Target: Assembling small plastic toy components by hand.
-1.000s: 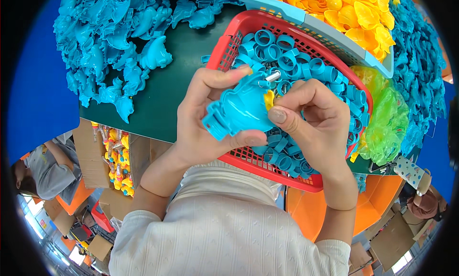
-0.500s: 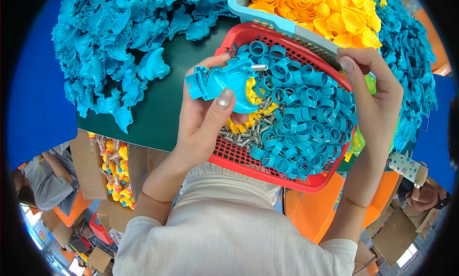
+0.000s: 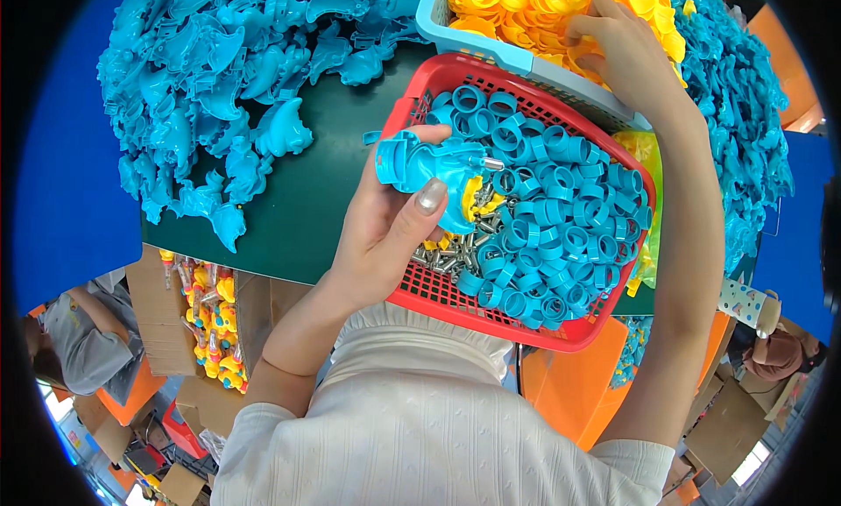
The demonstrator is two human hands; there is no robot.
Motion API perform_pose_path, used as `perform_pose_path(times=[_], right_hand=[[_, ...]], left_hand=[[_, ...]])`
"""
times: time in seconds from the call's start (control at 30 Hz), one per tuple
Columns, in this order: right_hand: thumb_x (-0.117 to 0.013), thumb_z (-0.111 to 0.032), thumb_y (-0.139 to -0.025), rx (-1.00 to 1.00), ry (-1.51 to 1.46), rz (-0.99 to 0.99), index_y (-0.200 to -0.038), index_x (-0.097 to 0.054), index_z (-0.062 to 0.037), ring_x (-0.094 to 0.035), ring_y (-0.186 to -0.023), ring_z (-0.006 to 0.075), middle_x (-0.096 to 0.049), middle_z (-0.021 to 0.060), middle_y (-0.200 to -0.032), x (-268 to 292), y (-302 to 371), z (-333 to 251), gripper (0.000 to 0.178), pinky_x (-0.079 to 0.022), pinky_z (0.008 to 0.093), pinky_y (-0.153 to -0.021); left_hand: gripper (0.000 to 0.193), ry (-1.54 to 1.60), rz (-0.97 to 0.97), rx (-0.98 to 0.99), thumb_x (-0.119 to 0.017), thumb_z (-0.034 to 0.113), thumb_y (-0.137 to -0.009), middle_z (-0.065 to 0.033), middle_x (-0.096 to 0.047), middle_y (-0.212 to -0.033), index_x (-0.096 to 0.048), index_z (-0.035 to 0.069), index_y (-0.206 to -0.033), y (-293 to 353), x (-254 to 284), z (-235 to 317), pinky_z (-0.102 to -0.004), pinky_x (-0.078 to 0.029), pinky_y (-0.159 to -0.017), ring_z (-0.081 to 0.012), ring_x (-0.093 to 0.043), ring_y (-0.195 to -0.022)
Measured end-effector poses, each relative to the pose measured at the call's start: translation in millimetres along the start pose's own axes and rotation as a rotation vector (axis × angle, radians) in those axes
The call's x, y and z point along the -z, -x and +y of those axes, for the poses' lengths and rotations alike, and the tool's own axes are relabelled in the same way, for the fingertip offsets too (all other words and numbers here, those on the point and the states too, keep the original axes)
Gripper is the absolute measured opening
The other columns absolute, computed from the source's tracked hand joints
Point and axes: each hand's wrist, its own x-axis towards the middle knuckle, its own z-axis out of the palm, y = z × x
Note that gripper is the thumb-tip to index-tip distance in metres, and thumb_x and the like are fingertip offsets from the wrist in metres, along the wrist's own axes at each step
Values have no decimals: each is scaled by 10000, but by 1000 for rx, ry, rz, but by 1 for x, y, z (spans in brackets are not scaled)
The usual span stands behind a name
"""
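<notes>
My left hand [image 3: 377, 234] is closed round a blue plastic toy shell [image 3: 429, 166], thumb pressed on its near side. A short metal pin [image 3: 493, 164] sticks out of the shell's right end, and a yellow piece [image 3: 470, 198] shows at its lower right edge. Below it stands a red basket [image 3: 574, 335] with blue rings [image 3: 574, 208], small metal pins [image 3: 447, 256] and yellow pieces. My right hand [image 3: 618, 46] reaches into a light blue basket [image 3: 517, 59] of curved yellow shells [image 3: 526, 20]. Its fingers are bent and apart, resting among the shells; the fingertips are partly hidden.
Blue toy shells [image 3: 201, 94] lie heaped on the dark green table [image 3: 324, 129] at left, with another blue heap [image 3: 727, 129] at right. A cardboard box [image 3: 162, 313] of yellow toys stands below the table's left edge. People sit at both sides.
My right hand has moved from the red basket's right rim up and left into the yellow shells. My left hand, still holding the blue shell, has shifted slightly right and down.
</notes>
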Motion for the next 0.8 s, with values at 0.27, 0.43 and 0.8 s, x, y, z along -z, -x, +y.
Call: perform_pose_path(times=[0.27, 0.43, 0.8], right_hand=[[-629, 13, -703, -234, -396, 178, -769, -524, -20, -506, -781, 261, -483, 106, -818, 38, 5, -23, 129, -417, 324, -671], [-509, -25, -865, -323, -972, 428, -1041, -548, -6, -522, -791, 84, -555, 22, -895, 39, 39, -59, 181, -422, 218, -714], [-572, 106, -720, -263, -1378, 386, -944, -519, -5, -541, -829, 156, -535, 84, -897, 28, 64, -133, 256, -449, 252, -724]], left_hand=[[430, 4, -35, -40, -542, 212, -887, -35, -506, -1004, -365, 56, -1247, -2, 5, -5, -205, -429, -662, -73, -500, -811], [492, -36, -93, -72, -632, 212, -832, -60, -495, -1062, -381, 34, -1215, 1, 5, -6, -239, -449, -759, -105, -520, -890], [512, -4, -268, -110, -671, 172, -798, -62, -490, -1091, -377, 33, -1194, 1, 10, -15, -256, -446, -810, -118, -514, -982]])
